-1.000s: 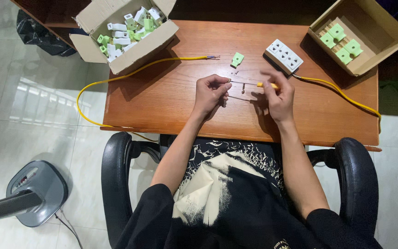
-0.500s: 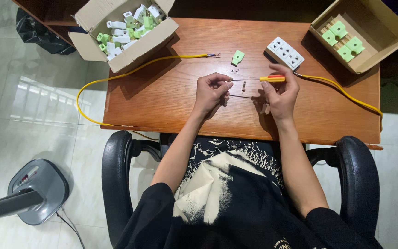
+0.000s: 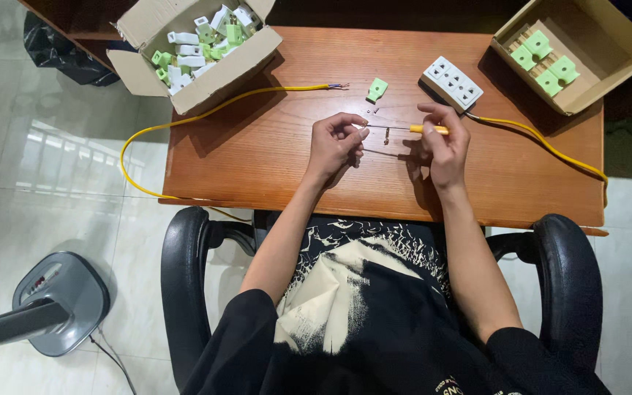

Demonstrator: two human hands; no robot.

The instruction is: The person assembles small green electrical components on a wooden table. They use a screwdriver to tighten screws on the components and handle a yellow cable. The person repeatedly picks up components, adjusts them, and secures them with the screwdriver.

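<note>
Over the wooden bench (image 3: 257, 146), the right hand (image 3: 444, 143) gripped a yellow-handled screwdriver (image 3: 407, 129), its tip pointing at a small part pinched in the left hand (image 3: 336, 140); a white socket strip (image 3: 453, 83) and green plug piece (image 3: 377, 89) lay just beyond

We see two boxes (image 3: 206, 66) (image 3: 608, 69) at the desk's (image 3: 257, 153) far corners, socket block (image 3: 453, 82) between them, both hands (image 3: 334, 143) (image 3: 444, 143) nearer, screwdriver (image 3: 411, 129) bridging them, small plug part (image 3: 377, 89) behind.
</note>
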